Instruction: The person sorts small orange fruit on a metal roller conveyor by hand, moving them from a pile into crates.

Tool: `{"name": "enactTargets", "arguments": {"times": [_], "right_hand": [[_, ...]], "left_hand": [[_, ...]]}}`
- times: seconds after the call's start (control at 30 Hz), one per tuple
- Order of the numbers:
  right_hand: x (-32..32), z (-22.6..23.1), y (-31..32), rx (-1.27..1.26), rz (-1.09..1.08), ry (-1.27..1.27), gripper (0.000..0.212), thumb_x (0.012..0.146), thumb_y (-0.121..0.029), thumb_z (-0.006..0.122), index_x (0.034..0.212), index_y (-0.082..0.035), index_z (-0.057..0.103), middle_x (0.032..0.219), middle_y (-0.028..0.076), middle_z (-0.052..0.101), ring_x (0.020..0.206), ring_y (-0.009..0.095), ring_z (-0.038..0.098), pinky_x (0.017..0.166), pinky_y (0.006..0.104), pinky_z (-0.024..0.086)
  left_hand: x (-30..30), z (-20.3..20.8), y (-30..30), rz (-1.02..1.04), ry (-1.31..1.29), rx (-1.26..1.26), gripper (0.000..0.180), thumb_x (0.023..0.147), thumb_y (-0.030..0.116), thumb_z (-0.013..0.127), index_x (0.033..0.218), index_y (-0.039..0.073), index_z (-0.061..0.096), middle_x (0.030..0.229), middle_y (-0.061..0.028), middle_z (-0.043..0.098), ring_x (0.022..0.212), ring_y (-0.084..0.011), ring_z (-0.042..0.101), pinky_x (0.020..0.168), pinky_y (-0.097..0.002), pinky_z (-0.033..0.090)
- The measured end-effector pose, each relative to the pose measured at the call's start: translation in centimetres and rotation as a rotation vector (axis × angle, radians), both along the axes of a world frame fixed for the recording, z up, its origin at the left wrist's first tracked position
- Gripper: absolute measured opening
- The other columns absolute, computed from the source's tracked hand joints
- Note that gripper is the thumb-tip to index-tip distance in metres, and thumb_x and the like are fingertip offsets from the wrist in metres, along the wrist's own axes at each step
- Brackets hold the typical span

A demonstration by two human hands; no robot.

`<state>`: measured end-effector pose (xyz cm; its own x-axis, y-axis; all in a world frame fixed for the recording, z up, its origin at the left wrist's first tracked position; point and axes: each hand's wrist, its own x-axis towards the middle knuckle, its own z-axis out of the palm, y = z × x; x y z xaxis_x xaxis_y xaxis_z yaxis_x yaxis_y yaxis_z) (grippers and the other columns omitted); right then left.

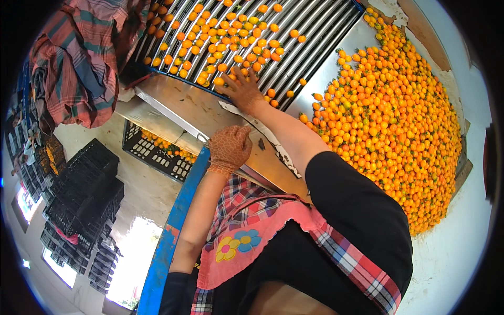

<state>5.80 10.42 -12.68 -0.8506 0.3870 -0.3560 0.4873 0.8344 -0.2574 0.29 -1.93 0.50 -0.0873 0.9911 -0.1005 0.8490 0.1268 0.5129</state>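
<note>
Small round orange fruits (231,39) are lying scattered across slanted metal rollers (310,37), some sitting right at the lower edge; beside them, a deep heap of orange fruits (388,115) is filling a metal bin.

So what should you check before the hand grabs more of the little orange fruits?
1. Right hand on the metal roller bed, fingers spread among small round orange fruits: ok.
2. Left hand in its brown mesh-patterned glove, closed into a fist over the metal edge plate: ok; holding anything: cannot tell.
3. Fruits within reach of the right hand: ok.
4. Big heap of orange fruits staying in its tray: ok.
5. Black plastic crate under the rollers has fruit inside: ok; full: cannot tell.
</note>
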Motion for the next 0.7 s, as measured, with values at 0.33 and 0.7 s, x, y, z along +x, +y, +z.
{"name": "enactTargets", "arguments": {"times": [0.33,0.7], "right_hand": [[13.6,-1.4,-3.7,-0.183,-0.285,-0.081,0.028,0.082,-0.021,0.062,0.109,-0.012,0.063,0.12,0.007,0.055,0.112,0.028,0.05,0.095,0.0441,0.038],[7.0,-3.1,1.5,-0.416,-1.044,0.045,0.03,0.086,-0.025,0.058,0.111,-0.009,0.062,0.111,0.015,0.061,0.102,0.032,0.059,0.087,0.0418,0.048]], "left_hand": [[-0.1,-0.6,-0.2,-0.012,0.043,-0.026,0.018,0.075,0.018,0.06,0.093,0.015,0.062,0.079,-0.006,0.061,0.073,-0.0271,0.059,0.066,-0.0414,0.049],[0.0,-0.2,-0.1,-0.008,0.005,0.037,0.02,0.072,0.012,0.061,0.091,0.013,0.063,0.079,-0.0071,0.062,0.074,-0.0293,0.06,0.065,-0.0426,0.048]]}}
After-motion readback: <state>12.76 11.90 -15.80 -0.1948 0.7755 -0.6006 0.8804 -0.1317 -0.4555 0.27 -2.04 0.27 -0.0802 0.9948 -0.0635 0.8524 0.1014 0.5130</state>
